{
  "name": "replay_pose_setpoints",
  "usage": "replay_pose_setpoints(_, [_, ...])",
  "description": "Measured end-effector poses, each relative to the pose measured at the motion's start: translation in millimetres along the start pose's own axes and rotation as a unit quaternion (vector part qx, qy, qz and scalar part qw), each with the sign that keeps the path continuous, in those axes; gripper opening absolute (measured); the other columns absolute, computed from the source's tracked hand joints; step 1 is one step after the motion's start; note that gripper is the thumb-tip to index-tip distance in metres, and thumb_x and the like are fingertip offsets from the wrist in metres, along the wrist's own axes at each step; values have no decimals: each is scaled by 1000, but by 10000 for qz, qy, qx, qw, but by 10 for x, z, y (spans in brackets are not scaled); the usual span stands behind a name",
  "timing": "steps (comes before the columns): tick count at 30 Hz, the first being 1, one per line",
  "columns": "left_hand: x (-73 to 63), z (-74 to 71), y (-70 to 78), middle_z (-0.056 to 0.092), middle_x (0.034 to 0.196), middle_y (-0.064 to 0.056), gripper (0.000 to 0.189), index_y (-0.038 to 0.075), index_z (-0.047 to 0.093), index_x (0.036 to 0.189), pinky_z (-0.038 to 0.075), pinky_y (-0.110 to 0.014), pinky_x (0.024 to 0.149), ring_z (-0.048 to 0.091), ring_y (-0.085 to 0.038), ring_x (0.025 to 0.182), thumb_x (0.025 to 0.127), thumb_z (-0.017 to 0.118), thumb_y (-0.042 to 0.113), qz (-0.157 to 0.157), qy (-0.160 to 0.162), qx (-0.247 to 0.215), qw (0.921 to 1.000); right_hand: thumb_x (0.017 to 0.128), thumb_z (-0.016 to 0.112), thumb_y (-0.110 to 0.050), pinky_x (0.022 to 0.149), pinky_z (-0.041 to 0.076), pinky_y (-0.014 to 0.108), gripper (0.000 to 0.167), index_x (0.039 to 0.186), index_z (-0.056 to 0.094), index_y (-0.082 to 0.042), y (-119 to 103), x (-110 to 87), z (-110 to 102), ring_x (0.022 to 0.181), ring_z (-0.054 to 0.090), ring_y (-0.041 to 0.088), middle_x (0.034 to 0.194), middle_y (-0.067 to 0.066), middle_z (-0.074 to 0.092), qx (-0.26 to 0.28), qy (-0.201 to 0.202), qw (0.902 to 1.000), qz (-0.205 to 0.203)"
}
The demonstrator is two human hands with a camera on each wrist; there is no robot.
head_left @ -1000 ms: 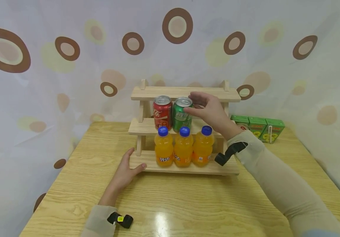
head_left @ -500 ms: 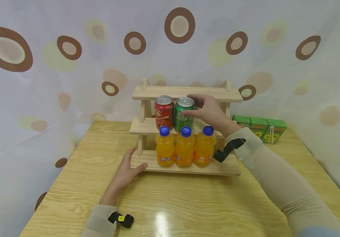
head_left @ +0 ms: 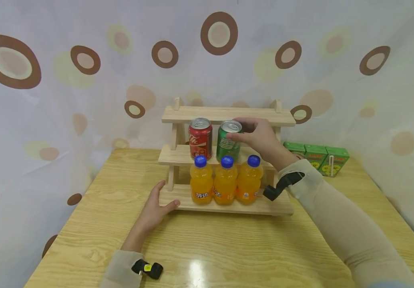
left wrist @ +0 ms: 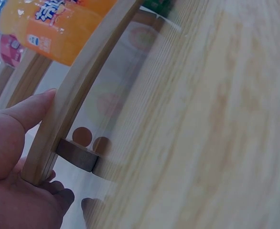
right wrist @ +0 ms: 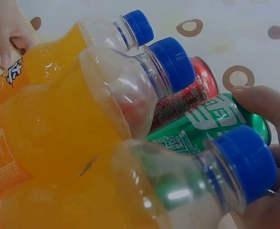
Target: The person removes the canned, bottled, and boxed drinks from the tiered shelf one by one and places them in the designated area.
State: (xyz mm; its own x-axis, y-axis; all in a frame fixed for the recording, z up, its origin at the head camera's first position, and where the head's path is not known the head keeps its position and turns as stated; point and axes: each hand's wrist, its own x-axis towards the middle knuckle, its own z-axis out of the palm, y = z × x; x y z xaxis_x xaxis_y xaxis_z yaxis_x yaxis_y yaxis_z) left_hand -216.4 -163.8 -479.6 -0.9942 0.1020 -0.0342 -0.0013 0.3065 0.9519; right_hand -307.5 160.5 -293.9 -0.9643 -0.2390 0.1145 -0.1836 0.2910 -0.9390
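My right hand (head_left: 261, 140) grips a green soda can (head_left: 230, 144) on the middle step of a three-tier wooden display rack (head_left: 225, 206), thumb on the can's front and fingers behind it. A red cola can (head_left: 200, 140) stands to its left, with a narrow gap between the two. My left hand (head_left: 154, 210) holds the left end of the rack's bottom board; in the left wrist view the thumb lies over the board (left wrist: 68, 114) and the fingers curl beneath. Three orange soda bottles with blue caps, the middle one (head_left: 225, 184) among them, stand in a row on the bottom step.
Green drink cartons (head_left: 333, 162) stand in a row on the wooden table (head_left: 228, 248), right of the rack. A can lies partly hidden behind my right wrist. A wall covering (head_left: 95, 92) with circle patterns hangs behind the table.
The green can has shifted right in my right hand, away from the red can, so a gap now shows between them. My left hand stays on the rack.
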Motion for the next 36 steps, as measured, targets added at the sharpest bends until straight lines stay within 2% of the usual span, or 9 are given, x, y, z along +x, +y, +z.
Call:
replay_pose_setpoints(4, [-9,-2,5,10,163,-15,93,14,15,158,10,-58,117,10,-36,148,89,75,33,-22,13,29,10000,76,85,-40,104,44,39,68,136,61,-17,30,-46,-38,121,56,18,129,1,63,94,175,9998,85])
replay_pose_setpoints(14, [1,-9,7,11,163,-16,94,12,15,158,12,-57,117,11,-35,148,89,76,32,-14,34,124,9999,77,84,-40,103,46,38,66,133,63,-13,147,-145,-260,121,55,19,127,4,64,-43,468,9988,-156])
replay_pose_setpoints(23, [10,-28,3,12,162,-17,95,10,14,157,14,-55,117,15,-35,147,89,76,33,75,54,185,9998,81,82,-37,97,48,29,59,131,64,-11,130,-256,-438,114,58,18,125,6,65,-171,584,9979,-233])
replay_pose_setpoints(27, [14,-25,3,11,162,-17,95,10,14,157,14,-56,117,14,-35,147,89,75,35,92,35,240,9997,83,80,-37,99,47,28,59,132,62,-11,171,-276,-469,115,56,17,125,5,64,-243,669,9968,-375])
replay_pose_setpoints(32, [6,-7,9,9,163,-16,94,11,14,157,11,-58,117,9,-36,148,90,74,37,112,10,249,9996,85,80,-26,96,48,27,55,133,61,-8,254,-283,-462,115,58,19,124,6,65,0,624,9959,-660])
replay_pose_setpoints(36, [-6,14,17,9,163,-16,93,11,15,157,11,-58,117,9,-36,148,90,74,36,70,-19,207,9998,84,81,-24,103,45,32,58,135,59,-8,308,-305,-460,117,57,19,127,6,63,69,622,9959,-659])
